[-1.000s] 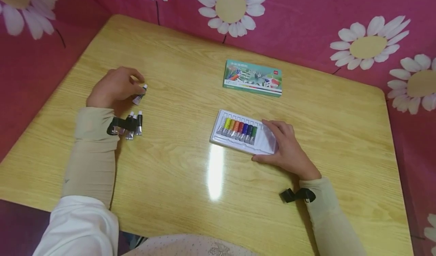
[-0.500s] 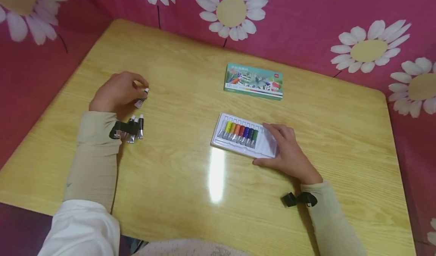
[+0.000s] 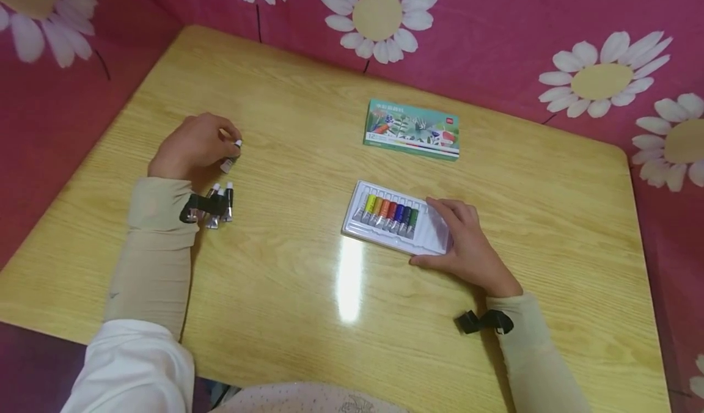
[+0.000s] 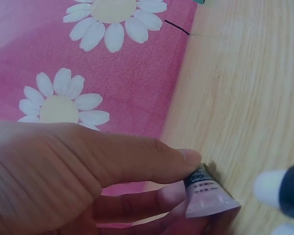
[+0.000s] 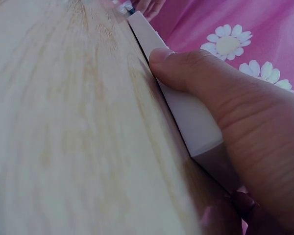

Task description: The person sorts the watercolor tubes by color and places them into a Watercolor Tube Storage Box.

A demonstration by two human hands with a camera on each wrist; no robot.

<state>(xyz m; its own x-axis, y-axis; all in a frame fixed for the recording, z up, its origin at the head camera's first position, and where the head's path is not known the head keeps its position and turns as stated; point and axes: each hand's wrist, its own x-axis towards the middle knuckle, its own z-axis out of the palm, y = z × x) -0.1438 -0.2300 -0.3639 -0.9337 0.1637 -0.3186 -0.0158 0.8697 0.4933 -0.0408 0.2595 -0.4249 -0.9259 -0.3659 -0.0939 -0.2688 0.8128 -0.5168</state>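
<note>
On the left of the table, my left hand pinches a small dark paint tube between thumb and fingers; its flat silvery end shows below them in the left wrist view. Several more paint tubes lie by the left wrist, partly hidden by the black strap. My right hand grips the right end of a white plastic tray, thumb along the near side and fingers over the far side. In the tray's left part a row of coloured paint tubes runs from yellow to green; its right part holds none.
A teal printed paint box lies flat behind the tray. The wooden table meets a pink wall covering with daisies along its back. A dark strap end hangs by the right wrist.
The left hand has shifted very slightly to the right, still pinching its paint tube. The right hand and the tray stay in place; the head view has shifted a little.
</note>
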